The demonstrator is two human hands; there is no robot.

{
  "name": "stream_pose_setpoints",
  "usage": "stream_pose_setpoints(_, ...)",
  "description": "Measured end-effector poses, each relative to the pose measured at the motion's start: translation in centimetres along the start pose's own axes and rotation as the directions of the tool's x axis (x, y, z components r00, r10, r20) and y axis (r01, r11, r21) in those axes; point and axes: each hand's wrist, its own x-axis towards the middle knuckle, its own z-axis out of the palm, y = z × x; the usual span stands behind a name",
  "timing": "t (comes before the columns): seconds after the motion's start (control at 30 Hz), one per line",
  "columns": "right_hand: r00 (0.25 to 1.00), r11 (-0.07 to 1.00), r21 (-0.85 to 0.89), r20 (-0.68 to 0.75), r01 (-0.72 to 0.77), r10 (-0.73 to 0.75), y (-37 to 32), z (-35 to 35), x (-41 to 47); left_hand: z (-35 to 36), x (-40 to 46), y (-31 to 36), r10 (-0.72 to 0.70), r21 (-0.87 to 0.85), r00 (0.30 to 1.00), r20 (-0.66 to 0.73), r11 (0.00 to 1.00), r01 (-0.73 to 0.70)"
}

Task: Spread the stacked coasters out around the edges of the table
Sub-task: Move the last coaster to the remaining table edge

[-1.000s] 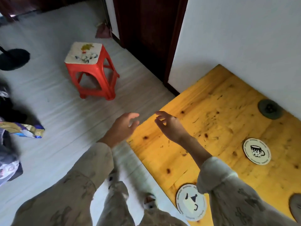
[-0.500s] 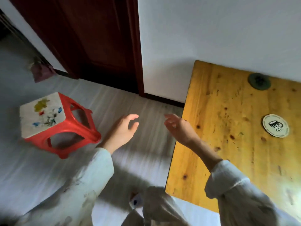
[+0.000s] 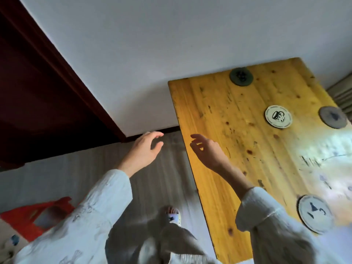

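Observation:
Round coasters lie singly on the yellow wooden table (image 3: 219, 115). A dark green coaster (image 3: 241, 76) sits by the far edge at the wall. A white coaster with a black cup print (image 3: 278, 117) lies further in, and a grey coaster (image 3: 333, 117) is near the right edge. Another white coaster (image 3: 315, 213) lies close to me, beside my right sleeve. My right hand (image 3: 206, 150) hovers over the table's left edge, fingers apart and holding nothing. My left hand (image 3: 145, 149) floats over the floor left of the table, also spread and bare.
A white wall runs behind the table, with a dark red door (image 3: 38, 88) to the left. A red plastic stool (image 3: 38, 216) stands on the grey floor at lower left. My foot in a white sandal (image 3: 172, 214) is beside the table's left edge.
The view has swung right and tilted, so more of the table shows, with the grey and near white coasters in sight. The stool slid to the lower left. Both hands stay spread and bare.

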Motion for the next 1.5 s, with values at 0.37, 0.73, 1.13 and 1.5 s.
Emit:
stream_pose_setpoints(0.37,0.921,0.940,0.131,-0.198,-0.315,0.336,3.0,-4.3,3.2,2.0,13.8,5.2,0.257,0.009,0.902,0.348,0.961,-0.277)
stream_pose_setpoints(0.73,0.699,0.783,0.288,-0.354,-0.551,0.622,9.2,-6.8,6.0,8.9,23.9,11.7,0.377,0.022,0.632,0.677,0.848,-0.529)
stream_pose_setpoints(1.13,0.579,0.673,0.310,-0.347,-0.671,0.737,23.9,-11.4,10.1,21.6,32.0,14.6,0.167,0.336,0.613,0.772,0.712,-0.617)
stream_pose_setpoints(1.5,0.589,0.679,0.216,-0.361,-0.702,0.723,35.4,-16.0,15.5,27.0,35.5,14.8,0.057,0.460,0.612,0.789,0.606,-0.649)
